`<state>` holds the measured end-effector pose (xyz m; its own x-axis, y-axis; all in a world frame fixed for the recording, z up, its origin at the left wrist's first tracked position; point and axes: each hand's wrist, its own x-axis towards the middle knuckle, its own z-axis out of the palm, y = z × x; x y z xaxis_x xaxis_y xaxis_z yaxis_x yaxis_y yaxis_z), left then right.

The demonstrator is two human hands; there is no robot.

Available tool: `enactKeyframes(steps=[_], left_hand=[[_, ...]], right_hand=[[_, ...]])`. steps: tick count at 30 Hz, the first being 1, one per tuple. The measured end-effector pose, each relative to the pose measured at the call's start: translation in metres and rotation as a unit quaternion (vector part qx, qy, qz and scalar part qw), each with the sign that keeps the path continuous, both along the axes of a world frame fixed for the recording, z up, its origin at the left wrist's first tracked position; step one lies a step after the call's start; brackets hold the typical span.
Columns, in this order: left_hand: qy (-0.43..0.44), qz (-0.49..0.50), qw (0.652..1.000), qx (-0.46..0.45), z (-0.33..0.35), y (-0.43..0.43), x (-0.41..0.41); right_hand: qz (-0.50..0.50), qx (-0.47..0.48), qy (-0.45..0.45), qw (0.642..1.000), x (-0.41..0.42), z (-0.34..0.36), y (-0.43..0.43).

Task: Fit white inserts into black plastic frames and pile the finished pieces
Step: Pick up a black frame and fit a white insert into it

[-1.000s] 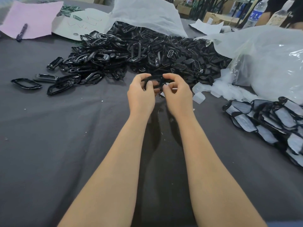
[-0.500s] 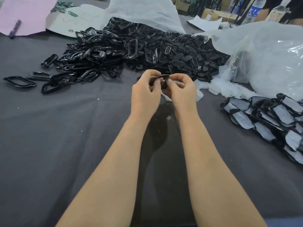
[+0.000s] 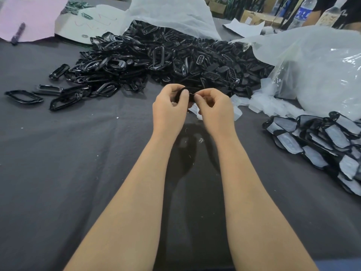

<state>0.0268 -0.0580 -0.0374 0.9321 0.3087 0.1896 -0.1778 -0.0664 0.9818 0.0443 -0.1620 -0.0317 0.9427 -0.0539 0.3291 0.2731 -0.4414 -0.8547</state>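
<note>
You are pinching one black frame (image 3: 188, 92) between your left hand (image 3: 169, 109) and right hand (image 3: 214, 110), both curled round it; whether its insert is seated, I cannot tell. Right of your right hand a finished pile (image 3: 320, 137) is growing. Beyond your fingertips a far larger heap of empty frames (image 3: 156, 59) is waiting.

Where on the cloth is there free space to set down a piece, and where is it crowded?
Free: the wide cloth left of the left hand, nearer than the loose frames; a narrower strip between the right hand and the finished pile. Crowded: the far side, with frame heap, inserts and bag.
</note>
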Motion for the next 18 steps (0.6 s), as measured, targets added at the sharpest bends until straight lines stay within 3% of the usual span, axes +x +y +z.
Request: enactKeyframes(steps=[3,6,12,18], left_hand=[[-0.01,0.0,0.999,0.037,-0.0018,0.0001,-0.0002],[0.001,0.003,1.0,0.01,-0.0016,0.0009,0.0008],[0.013,-0.005,0.999,-0.031,-0.0008,0.0018,0.0012],[0.026,0.005,1.0,0.008,-0.0034,0.0011,0.0024]], right_hand=[[-0.011,0.003,-0.003,1.0,-0.0008,-0.0008,0.002],[-0.041,0.061,0.023,0.997,0.0003,-0.0034,0.0043],[0.018,0.26,0.16,0.952,0.0063,-0.0046,0.0016],[-0.024,0.171,0.086,0.981,0.0048,-0.0037,0.004]])
